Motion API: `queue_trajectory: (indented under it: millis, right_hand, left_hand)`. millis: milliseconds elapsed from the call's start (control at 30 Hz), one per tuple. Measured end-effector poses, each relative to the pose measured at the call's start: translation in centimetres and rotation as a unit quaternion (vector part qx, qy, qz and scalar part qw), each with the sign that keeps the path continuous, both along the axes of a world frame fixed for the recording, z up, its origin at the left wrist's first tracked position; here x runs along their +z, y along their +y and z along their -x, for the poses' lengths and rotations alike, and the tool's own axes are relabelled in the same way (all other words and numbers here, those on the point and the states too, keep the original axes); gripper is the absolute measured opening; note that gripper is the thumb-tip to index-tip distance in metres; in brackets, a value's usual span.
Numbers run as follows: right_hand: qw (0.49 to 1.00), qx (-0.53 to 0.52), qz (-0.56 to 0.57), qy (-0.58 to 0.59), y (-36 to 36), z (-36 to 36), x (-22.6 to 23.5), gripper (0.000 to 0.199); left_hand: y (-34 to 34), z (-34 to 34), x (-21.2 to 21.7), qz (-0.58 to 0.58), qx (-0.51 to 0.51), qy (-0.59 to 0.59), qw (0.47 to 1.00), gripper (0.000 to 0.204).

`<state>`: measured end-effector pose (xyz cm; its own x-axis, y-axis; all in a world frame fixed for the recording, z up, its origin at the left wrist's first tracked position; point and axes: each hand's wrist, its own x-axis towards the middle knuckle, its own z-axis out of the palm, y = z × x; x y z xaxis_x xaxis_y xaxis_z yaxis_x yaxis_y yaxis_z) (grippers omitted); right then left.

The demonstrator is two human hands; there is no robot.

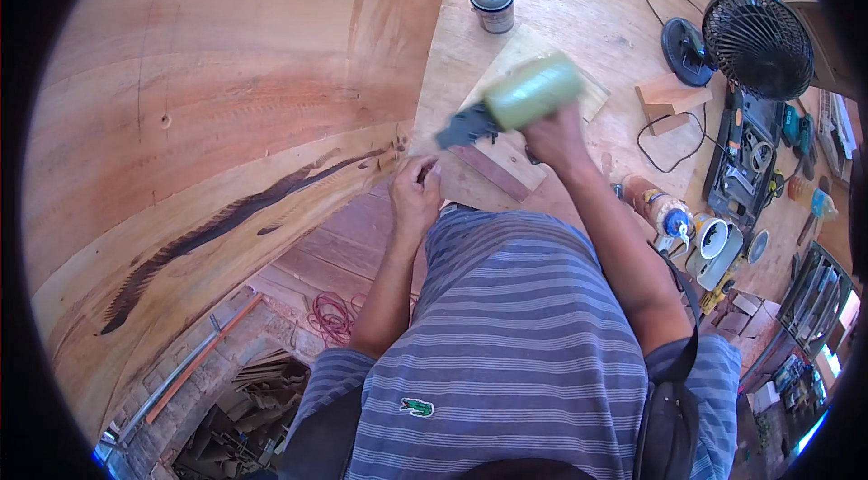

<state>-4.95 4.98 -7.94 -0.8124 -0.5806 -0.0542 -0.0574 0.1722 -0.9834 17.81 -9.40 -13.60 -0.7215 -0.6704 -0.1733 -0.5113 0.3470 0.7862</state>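
Observation:
My right hand point(553, 138) is closed around a tool point(533, 93) with a thick pale green cylindrical body and a dark head. Motion blurs the tool, and I cannot tell its exact kind. The dark head points left and down, toward my left hand point(418, 189). That hand has its thumb and fingers drawn together beside the lower corner of a large upright plywood panel point(244, 73). Whatever lies between those fingertips is too small to make out. Below the tool, a reddish wood strip point(491, 173) and a pale board point(520, 55) lie on the bench.
A can point(493, 5) with a thin red straw stands at the far side. To the right are a black fan point(758, 42), a wood block point(671, 102), an open tool case point(746, 155) and a bottle with a blue cap point(675, 222). Red cord point(333, 317) lies at lower left.

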Motion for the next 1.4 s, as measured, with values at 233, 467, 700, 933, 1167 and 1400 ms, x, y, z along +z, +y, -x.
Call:
queue_trajectory:
  millis: [233, 467, 700, 933, 1167, 1400]
  right_hand:
    - [0.957, -0.209, -0.087, 0.181, 12.6, -2.7, -3.3, 0.031]
    - [0.92, -0.274, -0.186, 0.209, 15.8, -5.6, -7.5, 0.035]
    - [0.93, -0.303, -0.158, 0.134, 15.1, -6.2, -7.5, 0.034]
    - [0.916, -0.322, -0.189, 0.146, 15.0, -5.8, -7.7, 0.03]
    - [0.931, -0.349, -0.079, 0.075, 14.4, -5.2, -8.0, 0.029]
    - [0.925, -0.337, -0.116, 0.135, 14.7, -4.8, -9.1, 0.025]
  left_hand:
    - [-1.0, 12.9, -1.1, 0.073, -0.11, 0.084, 0.988, 0.016]
    - [-0.3, 22.5, -6.9, 0.076, -0.254, 0.004, 0.964, 0.023]
    - [0.0, 24.3, -8.3, 0.1, -0.3, -0.043, 0.948, 0.025]
    - [0.0, 24.5, -8.1, 0.105, -0.326, -0.058, 0.938, 0.018]
    - [-1.6, 22.7, -7.0, 0.08, -0.31, -0.045, 0.946, 0.018]
    - [1.9, 19.8, 6.1, 0.037, -0.371, 0.121, 0.92, 0.009]
